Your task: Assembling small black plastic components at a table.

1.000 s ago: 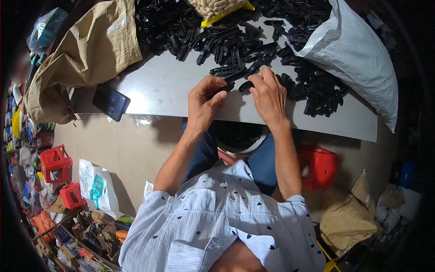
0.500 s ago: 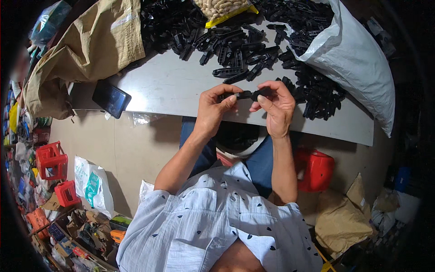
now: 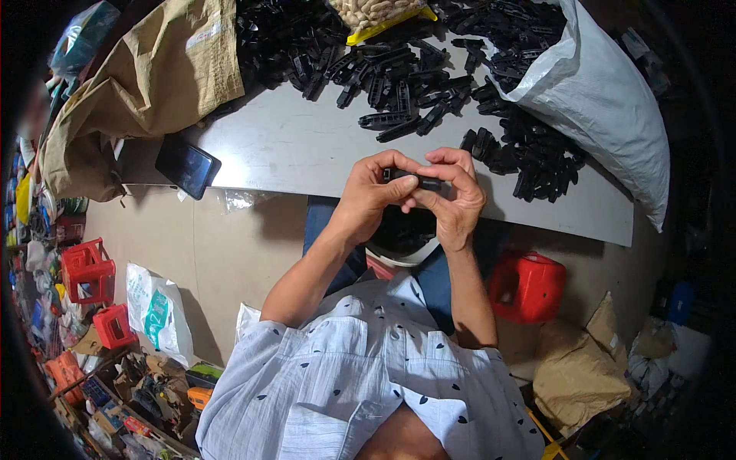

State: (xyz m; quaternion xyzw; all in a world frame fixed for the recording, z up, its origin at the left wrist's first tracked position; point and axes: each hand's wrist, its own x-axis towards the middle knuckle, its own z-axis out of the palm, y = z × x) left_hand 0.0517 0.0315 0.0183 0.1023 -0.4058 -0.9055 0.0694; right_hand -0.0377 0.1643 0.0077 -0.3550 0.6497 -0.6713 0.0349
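Over the near edge of the table, both my hands are closed on a small, long black plastic part (image 3: 424,183). My left hand (image 3: 368,192) grips its left end between thumb and fingers. My right hand (image 3: 458,195) pinches its right end; the fingers hide much of it. Beyond my hands lies a loose heap of similar black plastic parts (image 3: 399,84). Another pile of black parts (image 3: 537,153) is to the right, by the mouth of a white woven sack (image 3: 606,100). Below my hands, a round container (image 3: 402,253) with dark contents sits between my knees.
The pale table (image 3: 284,146) carries a dark phone (image 3: 188,167) at its left edge. A brown sack (image 3: 153,92) stands at the far left, and a bag of peanuts (image 3: 376,15) lies at the back. A red stool (image 3: 529,286) is on the floor to the right.
My hands have come closer together and slightly lower, toward the table's edge. Earlier the black part stretched between them; now both hands close over it.
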